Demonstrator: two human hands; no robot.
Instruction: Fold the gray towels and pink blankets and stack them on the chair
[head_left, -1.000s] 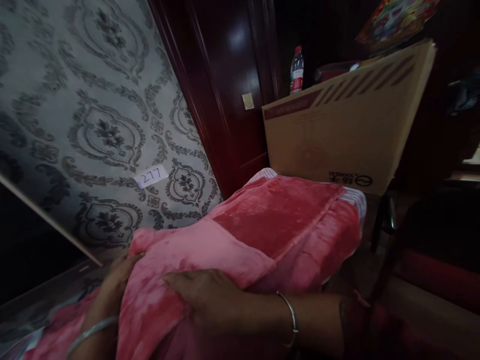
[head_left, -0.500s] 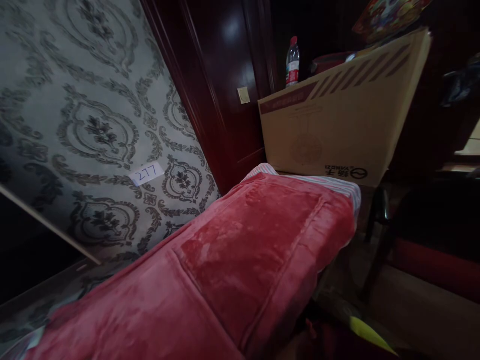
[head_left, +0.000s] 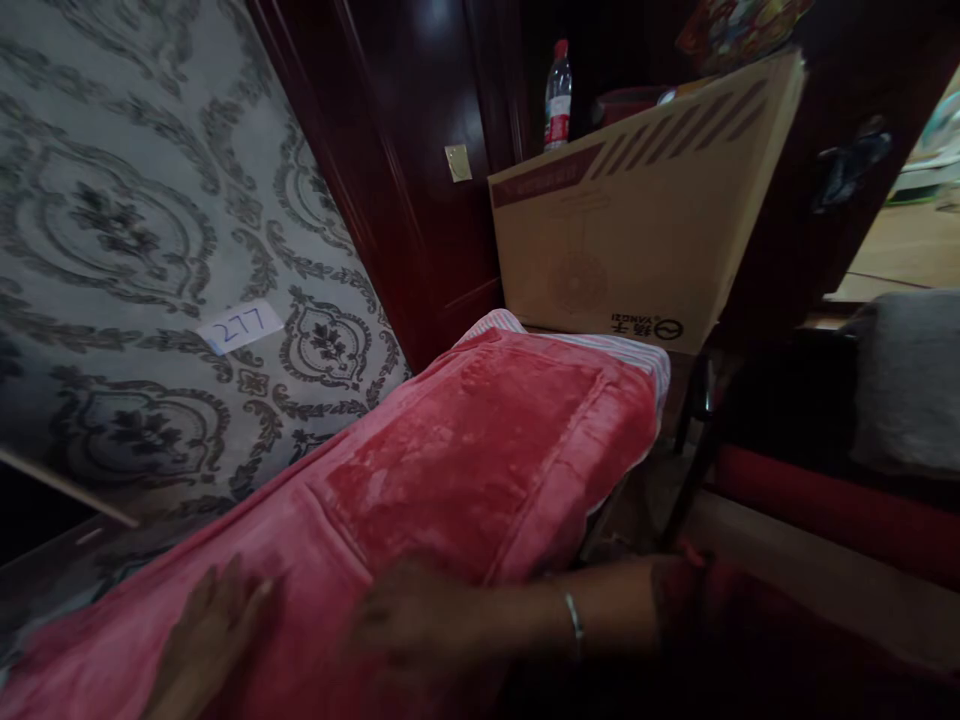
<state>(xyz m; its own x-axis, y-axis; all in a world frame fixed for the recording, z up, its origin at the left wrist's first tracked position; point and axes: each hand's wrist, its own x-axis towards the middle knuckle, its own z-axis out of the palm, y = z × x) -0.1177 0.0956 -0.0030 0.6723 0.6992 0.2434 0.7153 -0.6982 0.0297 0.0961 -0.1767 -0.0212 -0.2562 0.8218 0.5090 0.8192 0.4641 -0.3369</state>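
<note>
A pink-red plush blanket [head_left: 480, 440] lies spread along a narrow bed, mostly flat, with seams across it. Striped bedding [head_left: 600, 345] shows from under its far end. At the lower left, my left hand [head_left: 214, 625] is over the near part of the blanket, fingers stretched out and thumb apart, holding nothing. My right hand [head_left: 420, 615], with a bracelet at the wrist, reaches in from the right above the blanket's middle. Motion smears its fingers, so whether it touches or grips the cloth does not show.
A large cardboard box [head_left: 630, 220] stands beyond the bed's far end, with a red-capped bottle [head_left: 558, 100] behind it. Patterned wallpaper with a "277" paper label [head_left: 240, 327] borders the left side. A dark chair [head_left: 780, 410] with a grey fluffy cloth [head_left: 911, 380] is at right.
Both my hands have come into view over the blanket's near part. The view has turned to the right, so the bed, box and wall label sit further left.
</note>
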